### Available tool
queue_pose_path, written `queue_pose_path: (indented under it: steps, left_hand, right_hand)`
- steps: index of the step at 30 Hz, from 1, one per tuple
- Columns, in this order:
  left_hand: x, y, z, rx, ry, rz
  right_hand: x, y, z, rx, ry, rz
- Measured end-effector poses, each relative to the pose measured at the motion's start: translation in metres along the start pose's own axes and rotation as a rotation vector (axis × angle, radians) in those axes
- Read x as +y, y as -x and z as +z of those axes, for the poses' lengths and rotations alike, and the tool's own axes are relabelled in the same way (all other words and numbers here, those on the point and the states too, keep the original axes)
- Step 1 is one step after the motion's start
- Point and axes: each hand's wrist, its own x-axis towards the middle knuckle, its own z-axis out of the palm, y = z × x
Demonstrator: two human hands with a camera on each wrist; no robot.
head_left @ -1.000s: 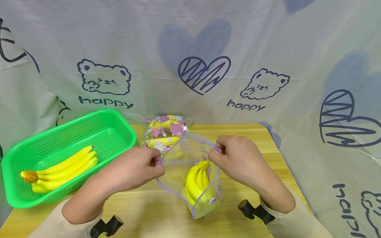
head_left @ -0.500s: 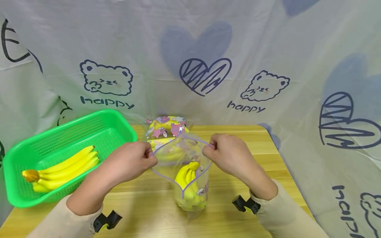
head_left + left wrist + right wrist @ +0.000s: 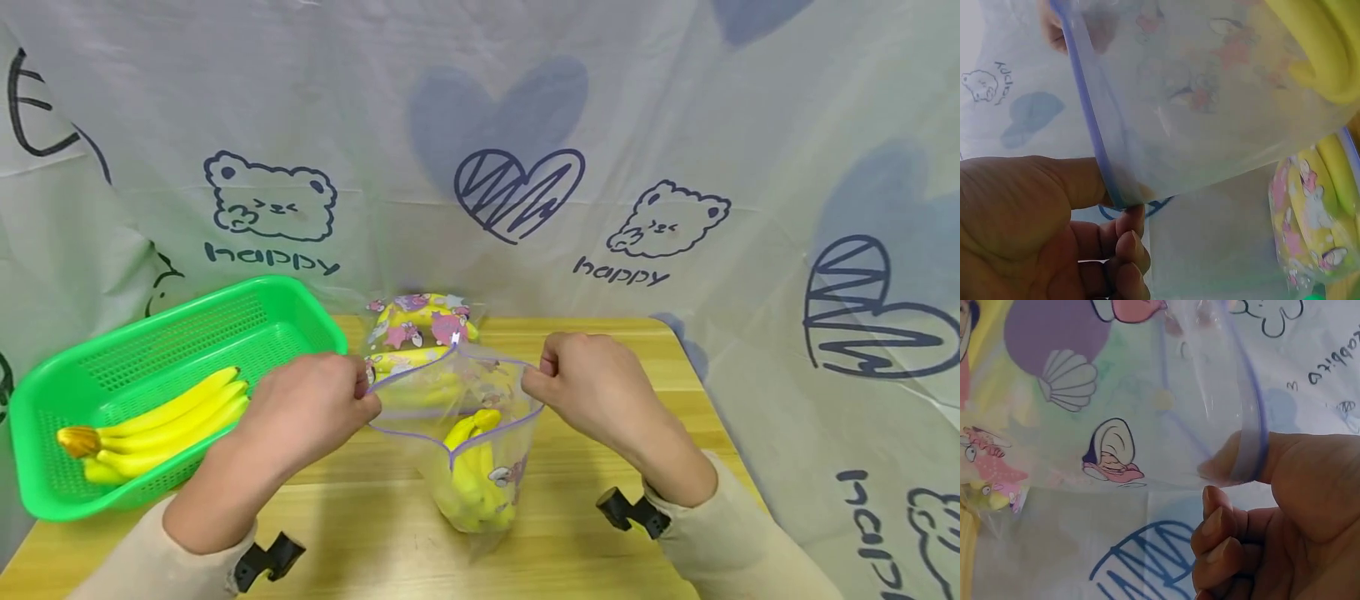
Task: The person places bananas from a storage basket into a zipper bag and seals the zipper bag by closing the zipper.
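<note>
A clear zip bag point(image 3: 513, 473) with purple seal strips and cartoon prints stands upright on the table, its mouth spread wide. Inside it lies a bunch of bananas point(image 3: 468, 479), stem end up. At the left corner of the mouth, my left hand point(image 3: 311, 408) pinches the rim; the left wrist view shows the thumb and index finger on the purple strip point(image 3: 1087, 112). Opposite, my right hand point(image 3: 596, 392) pinches the right corner between thumb and fingers, with the other fingers curled below. A white zip slider point(image 3: 454, 337) sits at the rim's far corner.
A green perforated basket point(image 3: 176, 333) at the left holds another bunch of bananas point(image 3: 172, 425). Behind the held bag, a second printed bag point(image 3: 408, 333) with bananas in it lies against the curtain point(image 3: 390, 100). The wooden table point(image 3: 615, 442) ends at the right.
The bag has shifted a little left and come more upright. Its mouth is wider than half a second ago, as my hands have moved apart, both still pinching the rim.
</note>
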Motion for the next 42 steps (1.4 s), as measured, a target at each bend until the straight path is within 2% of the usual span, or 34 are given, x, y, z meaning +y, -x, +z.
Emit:
queue_pose_path:
  steps: [7,13,15,19,23,28,34,37,42]
  left_hand:
    - [0.007,0.003,0.001,0.022,0.063,0.044]
    - [0.004,0.000,0.003,0.062,0.016,0.042]
    - [0.003,-0.001,0.005,0.098,-0.020,0.066]
    - [0.000,-0.001,0.010,0.177,-0.080,0.131]
    - [-0.003,-0.001,0.011,0.189,-0.080,0.149]
    - [-0.003,0.000,0.010,0.160,-0.049,0.144]
    - [-0.003,-0.001,0.010,0.158,-0.045,0.149]
    - [-0.003,-0.001,0.010,0.192,-0.073,0.167]
    - [-0.006,0.000,0.013,0.285,-0.135,0.209]
  right_hand:
    - [-0.012,0.000,0.005,0.025,0.041,-0.057]
    - [-0.011,-0.002,0.008,0.085,0.091,-0.114]
    - [-0.010,-0.003,0.008,0.107,0.129,-0.153]
    - [-0.008,-0.004,0.013,0.188,0.256,-0.283]
    - [-0.006,-0.004,0.019,0.253,0.324,-0.374]
    - [-0.007,-0.004,0.023,0.243,0.288,-0.379]
    - [-0.008,-0.003,0.025,0.232,0.251,-0.360]
    - [-0.009,-0.003,0.024,0.214,0.226,-0.352]
    - [-0.011,-0.003,0.024,0.210,0.187,-0.354]
